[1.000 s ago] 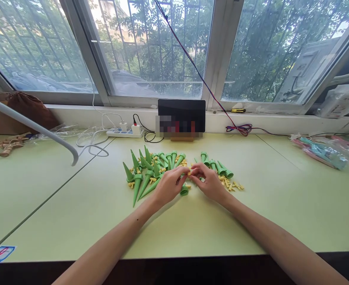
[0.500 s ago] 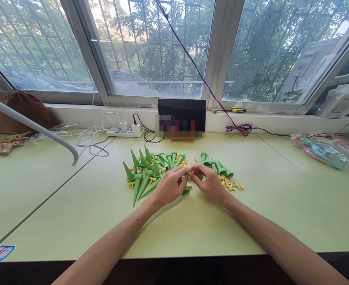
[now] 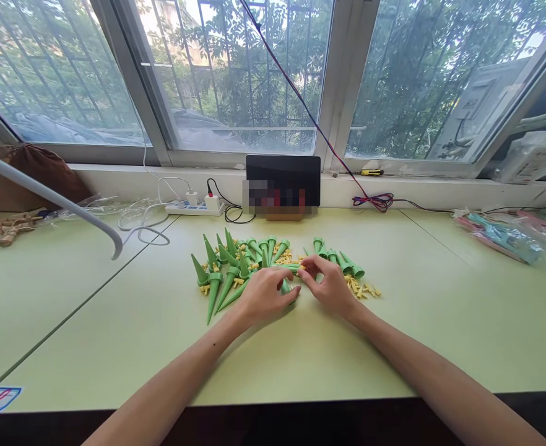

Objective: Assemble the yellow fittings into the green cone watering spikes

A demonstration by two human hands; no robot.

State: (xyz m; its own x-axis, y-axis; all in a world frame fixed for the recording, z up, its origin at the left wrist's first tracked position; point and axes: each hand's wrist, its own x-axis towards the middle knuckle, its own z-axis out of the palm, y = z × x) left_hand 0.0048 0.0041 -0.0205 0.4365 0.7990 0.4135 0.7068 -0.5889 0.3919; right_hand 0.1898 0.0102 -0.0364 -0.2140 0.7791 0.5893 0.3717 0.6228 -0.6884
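Both my hands meet over a heap of green plastic cone spikes [image 3: 226,272] and small yellow pieces [image 3: 359,288] on the pale green table [image 3: 301,347]. My left hand [image 3: 264,294] is closed around one green cone [image 3: 286,286], whose wide end shows under the fingers. My right hand [image 3: 331,285] pinches a small yellow piece [image 3: 301,269] at its fingertips, right beside the left hand's thumb. More green cones [image 3: 342,260] lie just behind my right hand.
A dark tablet [image 3: 283,179] stands at the back by the window sill, with a power strip [image 3: 194,207] and white cables to its left. A white curved tube [image 3: 69,207] crosses the left side. Plastic bags [image 3: 505,235] lie at the right; wooden toys [image 3: 8,226] sit far left.
My left hand has dropped lower onto the table with the cone, tilting it flatter. My right hand stays in its pinch and has shifted slightly toward the left.
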